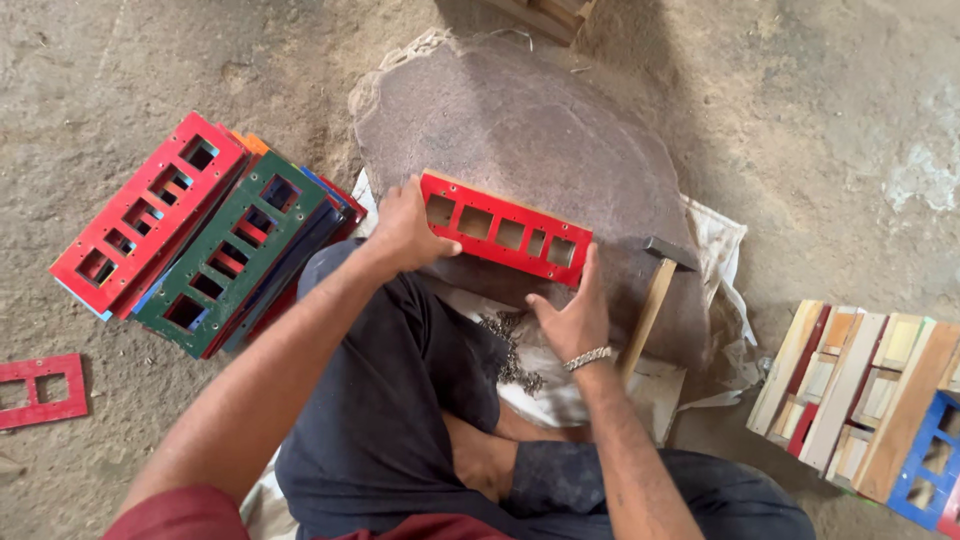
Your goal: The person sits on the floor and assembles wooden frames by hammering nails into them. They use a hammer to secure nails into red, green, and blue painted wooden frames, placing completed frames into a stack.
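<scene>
On the flat stone slab [520, 130], both hands grip the red slotted panel [505, 230]: left hand [405, 228] fingers clamped on one end, right hand [572, 315] on the other. Best keep it level, hammer [655, 290] near.

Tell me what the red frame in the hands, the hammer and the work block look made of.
Red frame: likely wood, glossy red paint; bare tan top edge shows.
Hammer: pale unpainted wooden handle, dark head, probably steel.
Work block: rough, grey-brown, rounded slab, seemingly stone.
Left hand and right hand grip the frame's ends.
</scene>
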A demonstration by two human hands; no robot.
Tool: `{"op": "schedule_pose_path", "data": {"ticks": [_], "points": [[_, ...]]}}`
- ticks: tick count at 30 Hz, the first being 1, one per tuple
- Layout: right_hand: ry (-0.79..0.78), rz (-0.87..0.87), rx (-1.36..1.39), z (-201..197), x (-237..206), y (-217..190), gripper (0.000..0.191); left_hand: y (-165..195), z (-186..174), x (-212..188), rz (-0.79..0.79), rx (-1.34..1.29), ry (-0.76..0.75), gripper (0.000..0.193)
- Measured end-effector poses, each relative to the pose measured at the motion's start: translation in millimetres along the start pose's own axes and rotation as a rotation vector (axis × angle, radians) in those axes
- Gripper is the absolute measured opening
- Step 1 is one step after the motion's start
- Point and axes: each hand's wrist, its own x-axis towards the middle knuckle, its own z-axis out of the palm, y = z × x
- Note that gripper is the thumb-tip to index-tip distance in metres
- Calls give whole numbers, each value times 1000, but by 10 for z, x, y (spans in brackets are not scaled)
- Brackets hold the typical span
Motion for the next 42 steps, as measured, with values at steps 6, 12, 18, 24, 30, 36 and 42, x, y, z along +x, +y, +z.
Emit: {"op": "schedule_pose_path", "data": {"ticks": [6, 12, 18, 24, 30, 36, 42], "points": [[-146, -90, -231, -267, 334, -138, 125, -78, -183, 74, 362, 193, -7, 123], [-346, -180, -328, -384, 673, -204, 116, -138, -232, 220, 320, 181, -117, 88], [-438, -31, -403, -531, 954, -209, 109, 55, -119, 323, 516, 335, -8, 69], [-347, -38, -334, -581, 991, -1, 132, 169, -52, 263, 347, 131, -45, 104], [-236, 214, 86, -462, 779, 289, 146, 48, -17, 51, 47, -178, -40, 81], [-186, 59, 57, -331, 720, 287, 144, 92, 53, -26, 140, -163, 19, 73], [-185, 27, -73, -360, 724, 245, 145, 192, 50, -42, 40, -112, 17, 84]]}}
